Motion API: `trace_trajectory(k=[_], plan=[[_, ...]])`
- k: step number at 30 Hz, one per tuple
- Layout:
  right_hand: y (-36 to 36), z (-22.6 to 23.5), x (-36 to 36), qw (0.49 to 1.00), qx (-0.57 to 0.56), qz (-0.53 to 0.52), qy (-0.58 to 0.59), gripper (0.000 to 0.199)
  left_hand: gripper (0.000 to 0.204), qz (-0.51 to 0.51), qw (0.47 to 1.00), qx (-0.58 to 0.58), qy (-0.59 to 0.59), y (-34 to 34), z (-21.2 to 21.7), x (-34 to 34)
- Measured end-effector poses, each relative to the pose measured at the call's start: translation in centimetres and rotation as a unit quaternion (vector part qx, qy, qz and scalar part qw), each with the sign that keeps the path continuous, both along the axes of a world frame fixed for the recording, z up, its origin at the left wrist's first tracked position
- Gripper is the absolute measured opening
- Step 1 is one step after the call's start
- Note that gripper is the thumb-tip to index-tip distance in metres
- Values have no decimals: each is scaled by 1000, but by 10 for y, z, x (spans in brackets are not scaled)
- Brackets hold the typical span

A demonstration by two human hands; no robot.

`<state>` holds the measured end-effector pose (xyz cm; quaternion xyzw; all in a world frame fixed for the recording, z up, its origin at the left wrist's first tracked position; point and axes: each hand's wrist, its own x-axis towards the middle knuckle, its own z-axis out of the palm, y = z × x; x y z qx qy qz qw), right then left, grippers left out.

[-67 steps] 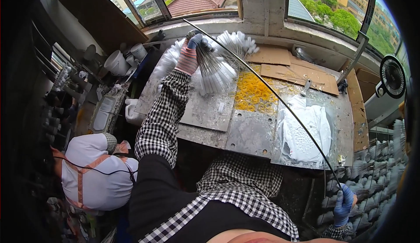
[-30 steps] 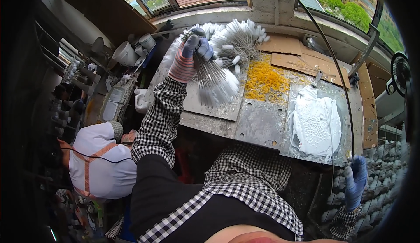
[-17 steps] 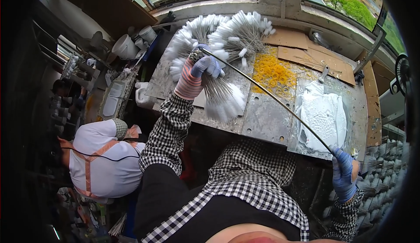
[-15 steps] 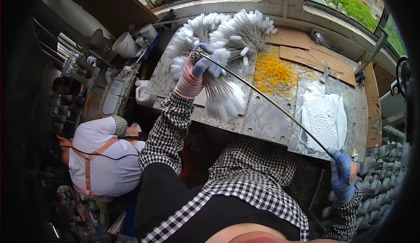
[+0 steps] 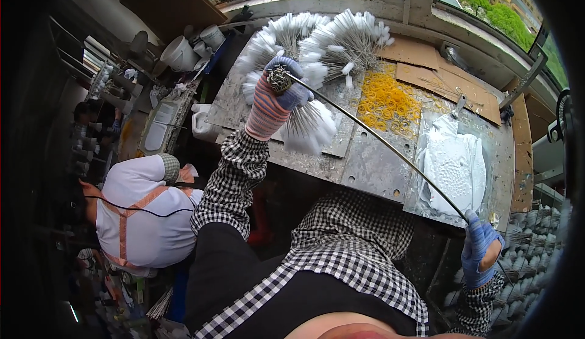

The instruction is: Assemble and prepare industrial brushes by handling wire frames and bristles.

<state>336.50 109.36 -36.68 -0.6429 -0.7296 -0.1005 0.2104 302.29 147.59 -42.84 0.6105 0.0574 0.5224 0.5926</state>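
The metal worktable (image 5: 365, 168) bears fanned heaps of white-tipped wire sticks (image 5: 329, 40), too many to count, a white plastic sheet (image 5: 454, 162) and a pile of yellow rubber bands (image 5: 385, 98). One long thin rod (image 5: 378, 141) spans it; the gloved left hand (image 5: 283, 86) clenches a wire bundle's end, the right hand (image 5: 480, 250) grips the rod low, its tail hidden.

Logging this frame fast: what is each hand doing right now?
Left hand: closed on one end of the long wire.
Right hand: closed on the wire's other end.
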Motion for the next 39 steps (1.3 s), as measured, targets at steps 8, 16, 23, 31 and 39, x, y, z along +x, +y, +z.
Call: trace_trajectory(k=[8, 16, 23, 31, 39], plan=[[-4, 16, -14, 989, -49, 75, 115, 26, 44, 73, 996, 29, 52, -22, 9, -47], [-34, -14, -37, 993, -17, 60, 103, 27, 32, 103, 992, 59, 36, -55, 15, -86], [-22, -5, -91, 985, 46, 18, -166, 59, 37, 345, 832, 395, 181, -93, 24, -103], [26, 32, -117, 994, 53, 51, -77, 37, 87, 198, 959, 186, 76, -71, 12, -94], [69, 40, -102, 990, 83, 99, -49, 39, 80, 226, 964, 133, 46, -64, 5, -62]])
